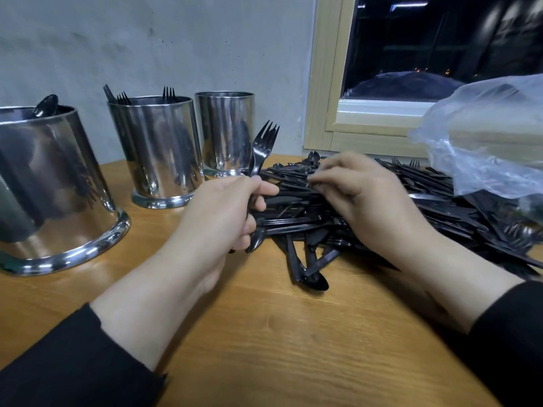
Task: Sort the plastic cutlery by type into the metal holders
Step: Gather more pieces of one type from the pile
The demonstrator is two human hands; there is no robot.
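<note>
A large pile of black plastic cutlery (382, 207) lies on the wooden table at centre right. My left hand (223, 212) grips black forks (263, 145) upright by their handles, tines up, at the pile's left edge. My right hand (361, 198) lies on top of the pile, its fingertips pinching at a piece of cutlery there. Three metal holders stand at the left: the near left holder (50, 189) has a spoon in it, the middle holder (155, 151) has several forks, and in the far holder (224, 130) no cutlery shows.
A crumpled clear plastic bag (487, 136) covers the right end of the pile. A grey wall and a window frame (326, 83) stand behind the table. The wooden tabletop (264, 333) runs toward me between my forearms.
</note>
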